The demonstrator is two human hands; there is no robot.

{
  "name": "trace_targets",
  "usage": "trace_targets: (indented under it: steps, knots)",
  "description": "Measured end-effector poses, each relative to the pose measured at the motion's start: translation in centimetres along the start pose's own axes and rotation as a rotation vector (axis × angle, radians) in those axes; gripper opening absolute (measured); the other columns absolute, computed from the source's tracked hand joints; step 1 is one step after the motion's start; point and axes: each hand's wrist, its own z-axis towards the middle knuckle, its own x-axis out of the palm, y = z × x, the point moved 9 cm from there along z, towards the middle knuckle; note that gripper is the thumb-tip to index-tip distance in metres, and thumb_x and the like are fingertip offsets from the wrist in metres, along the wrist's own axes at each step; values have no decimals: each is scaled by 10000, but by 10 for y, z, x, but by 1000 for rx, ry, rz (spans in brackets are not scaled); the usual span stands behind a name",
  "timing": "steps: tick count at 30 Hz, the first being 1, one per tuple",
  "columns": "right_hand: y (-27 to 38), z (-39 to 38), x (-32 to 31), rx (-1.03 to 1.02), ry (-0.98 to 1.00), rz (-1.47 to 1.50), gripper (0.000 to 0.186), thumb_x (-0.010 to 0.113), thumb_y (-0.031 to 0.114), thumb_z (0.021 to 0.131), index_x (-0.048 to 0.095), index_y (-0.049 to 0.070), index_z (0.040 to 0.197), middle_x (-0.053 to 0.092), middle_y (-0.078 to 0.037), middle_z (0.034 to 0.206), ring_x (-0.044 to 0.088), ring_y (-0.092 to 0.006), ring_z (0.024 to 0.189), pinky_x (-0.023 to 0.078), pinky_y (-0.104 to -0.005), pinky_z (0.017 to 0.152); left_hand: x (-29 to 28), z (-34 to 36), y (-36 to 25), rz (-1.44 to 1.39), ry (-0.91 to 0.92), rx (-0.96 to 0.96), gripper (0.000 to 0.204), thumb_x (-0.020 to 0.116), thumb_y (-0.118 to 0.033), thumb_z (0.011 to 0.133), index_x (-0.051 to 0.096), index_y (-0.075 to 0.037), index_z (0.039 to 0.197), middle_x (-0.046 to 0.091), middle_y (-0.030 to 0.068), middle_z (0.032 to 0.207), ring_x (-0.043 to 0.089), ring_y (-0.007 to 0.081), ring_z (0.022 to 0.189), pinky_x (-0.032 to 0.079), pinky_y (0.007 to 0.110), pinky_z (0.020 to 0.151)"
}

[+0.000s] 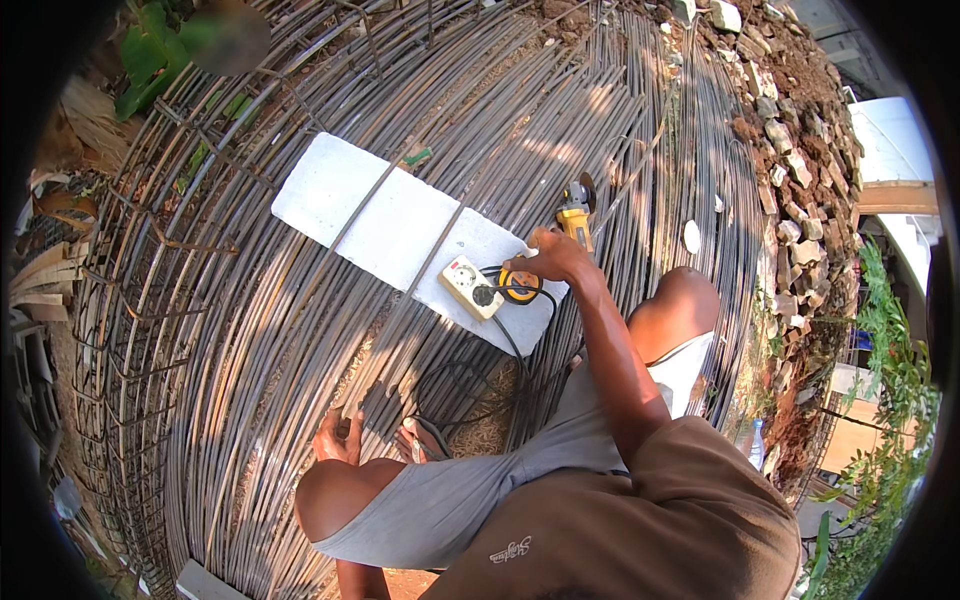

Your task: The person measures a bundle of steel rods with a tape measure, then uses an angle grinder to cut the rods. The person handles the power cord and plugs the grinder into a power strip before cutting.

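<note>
Half the yellow grinder (577, 212) hides behind the right hand (556, 256).

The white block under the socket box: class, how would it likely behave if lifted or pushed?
The white block looks foam-like, so probably light and stiff. Thin rods cross it, likely pinning it. Resting on ridged steel bars, it would probably catch rather than slide.

Bright dappled sunlight, leafy shadows across the rebar (560, 120), strong fisheye bending, dark vignetted corners.

Yellow grinder (575, 218), white block (330, 195), grey shorts (450, 500).
</note>
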Motion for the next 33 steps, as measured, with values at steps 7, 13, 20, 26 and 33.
trace_targets:
  steps: [7, 13, 20, 26, 33]
  knots:
    - [-7, -19, 17, -20, -61, 181, 928, 900, 687, 722, 720, -30, 1283, 723, -290, 1291, 738, -429, 1214, 591, -460, 1015, -5, -8, -56, 128, 285, -297, 426, 779, -409, 1069, 759, 5, 972, 675, 147, 683, 501, 201, 555, 390, 419, 539]
    - [-18, -6, 28, -58, -86, 365, 764, 944, 576, 723, 749, 12, 1201, 701, -201, 1204, 701, -362, 1150, 550, -427, 990, -10, -2, -51, 153, 162, -224, 455, 793, -438, 1054, 758, 9, 977, 664, 154, 667, 541, 209, 562, 420, 454, 554]
    - [1, -32, -25, -101, -251, 368, 701, 984, 459, 653, 631, 85, 1129, 718, -157, 1093, 687, -359, 1098, 538, -458, 905, -1, 14, -41, 164, 187, -142, 511, 798, -441, 1053, 721, 36, 888, 641, 155, 647, 535, 200, 569, 409, 450, 556]
    - [-14, -31, -69, -274, -458, 641, 684, 1033, 382, 643, 653, 64, 1114, 701, -99, 994, 693, -247, 881, 553, -406, 762, 27, 12, -18, 148, 338, -166, 569, 784, -481, 1060, 676, 27, 827, 620, 143, 635, 491, 182, 564, 384, 435, 551]
    - [20, -78, -111, -305, -150, 1121, 530, 984, 211, 755, 650, 93, 1149, 669, 10, 1005, 653, -124, 936, 511, -307, 824, -27, 45, -89, -66, 246, -56, 430, 871, -330, 1008, 800, -3, 1277, 825, 158, 1101, 780, 230, 1026, 607, 399, 905]
